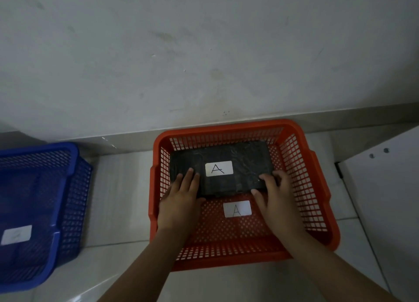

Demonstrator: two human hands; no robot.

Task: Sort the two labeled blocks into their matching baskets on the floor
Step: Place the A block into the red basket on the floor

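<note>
Black wrapped A-labelled block lies crosswise in orange plastic mesh basket. Left hand flat on its left end, right hand grips right corner.

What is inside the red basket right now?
The red basket holds a black block marked A, left hand resting on it, right hand gripping its corner, and a white A label. The mesh under the block is hidden.

black block with white label, red mesh basket, blue mesh basket
</note>
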